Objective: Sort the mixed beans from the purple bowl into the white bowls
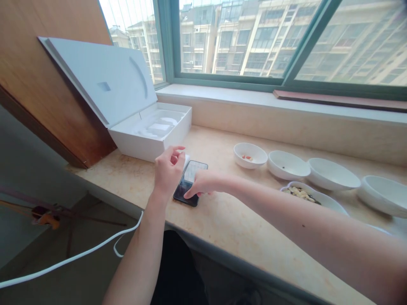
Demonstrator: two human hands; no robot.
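A dark smartphone (182, 189) lies on the stone counter, its glossy screen catching window light. My right hand (205, 183) reaches in from the right and is closed at the phone's right edge, thumb over the screen; its other fingers are partly hidden under the palm. Just left of the phone's upper end is my left hand (168, 167), raised with fingers loosely bent and apart, and no held thing shows in it. A small white item (187, 159) shows beside its fingertips, mostly covered, so its kind is unclear.
An open white box (140, 146) with a moulded insert stands at the back left, lid leaning on wood. White bowls (250, 156) line the right, one holding small red and white bits. A scalloped dish (300, 193) holds pale pieces. A white cable (79, 255) hangs past the counter edge.
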